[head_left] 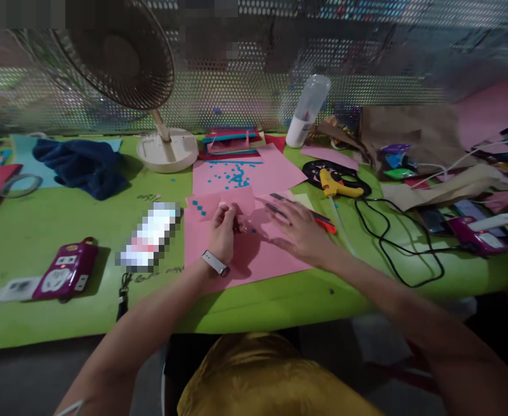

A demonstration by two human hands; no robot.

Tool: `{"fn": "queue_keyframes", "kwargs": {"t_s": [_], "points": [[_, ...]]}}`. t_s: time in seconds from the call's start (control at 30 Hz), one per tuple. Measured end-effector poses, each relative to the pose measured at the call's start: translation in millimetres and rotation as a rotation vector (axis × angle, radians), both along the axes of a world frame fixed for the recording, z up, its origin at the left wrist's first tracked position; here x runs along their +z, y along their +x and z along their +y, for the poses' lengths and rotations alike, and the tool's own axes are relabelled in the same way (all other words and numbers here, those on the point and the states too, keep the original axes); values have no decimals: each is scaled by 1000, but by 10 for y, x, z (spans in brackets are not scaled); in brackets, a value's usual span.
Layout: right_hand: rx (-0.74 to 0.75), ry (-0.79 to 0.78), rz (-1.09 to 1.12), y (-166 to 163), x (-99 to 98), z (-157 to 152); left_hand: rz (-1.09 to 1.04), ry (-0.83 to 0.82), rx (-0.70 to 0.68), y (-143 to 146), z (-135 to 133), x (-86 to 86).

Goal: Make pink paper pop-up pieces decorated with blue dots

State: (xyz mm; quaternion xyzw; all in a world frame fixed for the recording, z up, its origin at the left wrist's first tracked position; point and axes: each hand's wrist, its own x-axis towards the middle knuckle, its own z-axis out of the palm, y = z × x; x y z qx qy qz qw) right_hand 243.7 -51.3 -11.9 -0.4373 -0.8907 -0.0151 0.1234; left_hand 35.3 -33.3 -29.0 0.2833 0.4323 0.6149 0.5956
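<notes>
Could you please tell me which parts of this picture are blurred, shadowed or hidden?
Head view: the right hand looks slightly blurred; head view: a soft shadow lies on the pink sheet beside the left hand; head view: coarse pixel blocks cover the bright object.

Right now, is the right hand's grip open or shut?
Open: the right hand's fingers are extended with gaps between them, over the pink sheet, not curled into a fist.
</notes>
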Motion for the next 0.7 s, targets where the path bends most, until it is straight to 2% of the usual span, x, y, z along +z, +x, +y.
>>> {"fn": "queue_keyframes", "kwargs": {"t_s": [0.17,0.43,0.57,0.7], "points": [[69,-94,-79,-239,-157,-142,-41,-4,13,17,-10,1],[50,-99,-85,-312,-207,-74,-25,-13,-18,12,1,14],[67,-84,-67,-299,-187,-69,-17,7,-21,1,-1,-2],[79,-74,63,-210,-88,-82,8,27,-18,-2,-11,-1]]}}
